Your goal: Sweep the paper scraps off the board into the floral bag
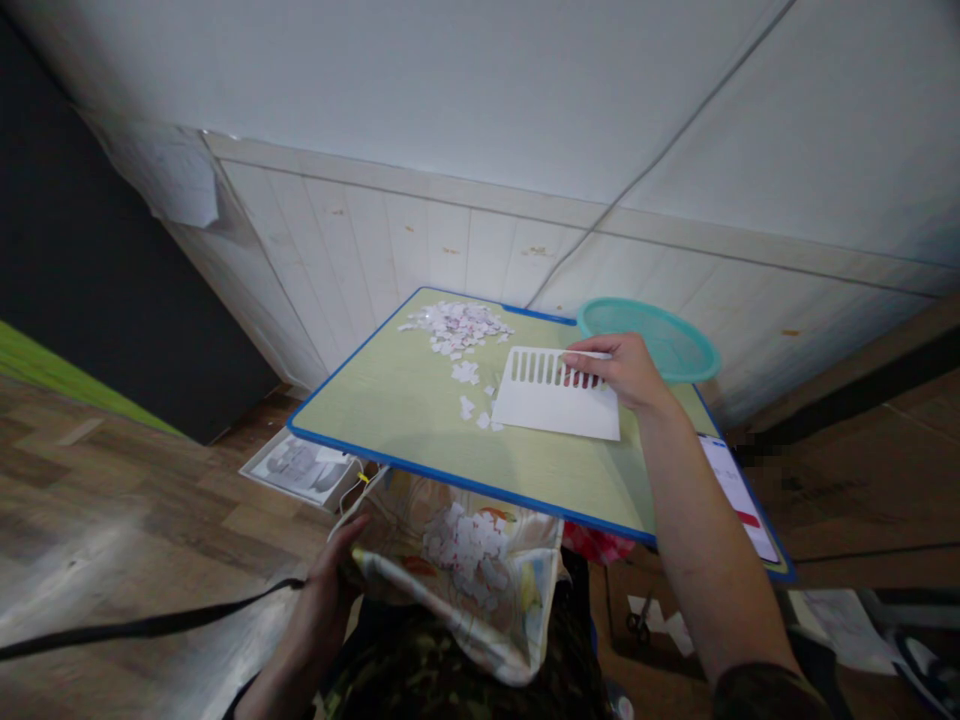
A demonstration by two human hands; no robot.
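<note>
A white slotted sheet [555,410] is pinched at its upper right corner by my right hand [619,368], over the green tabletop. Left of it, several small white paper pieces [482,420] lie near its edge, and a larger heap of pieces [459,325] sits toward the back of the table. Below the table's front edge, my left hand [341,560] grips the left side of a patterned cloth bag [529,590], which hangs open over my lap. More white pieces [469,545] rest inside the bag.
On the blue-edged table [375,400], a teal basket [705,350] stands at the back right and a phone [739,495] lies at the right edge. A white box [300,468] is on the floor at left; scissors [639,620] lie below right. The wall is behind.
</note>
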